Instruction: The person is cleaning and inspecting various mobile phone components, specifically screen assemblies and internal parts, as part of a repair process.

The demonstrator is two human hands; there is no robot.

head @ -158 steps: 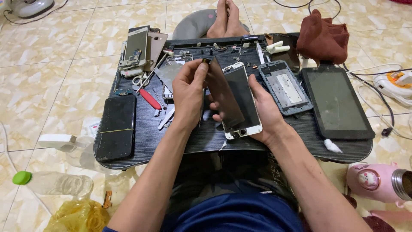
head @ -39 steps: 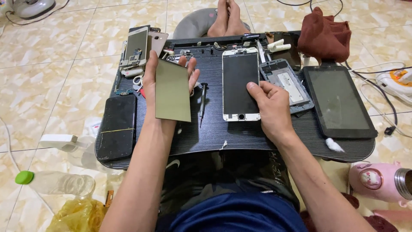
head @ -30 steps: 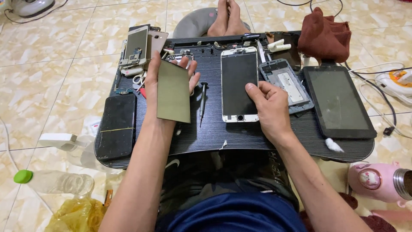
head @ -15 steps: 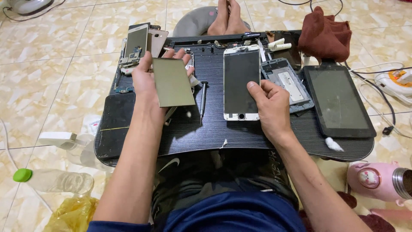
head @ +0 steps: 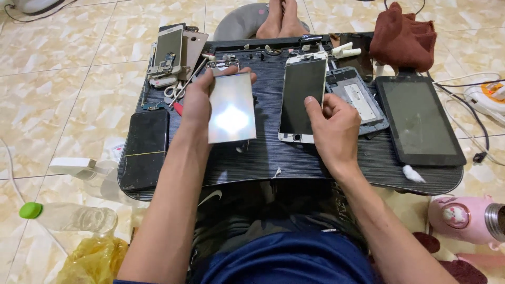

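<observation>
Left hand [head: 197,102] gripping backlight sheet [head: 231,108] — now tilted flat, catching glare, lifted off the tray [head: 263,163]. Right hand [head: 331,123] loosely curled, fingertips on phone [head: 301,97] edge — sheet separated.

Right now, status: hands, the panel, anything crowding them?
Left hand holds shiny panel above lap table. Right hand rests on white phone screen. Open phone frame and tablet close alongside.
</observation>
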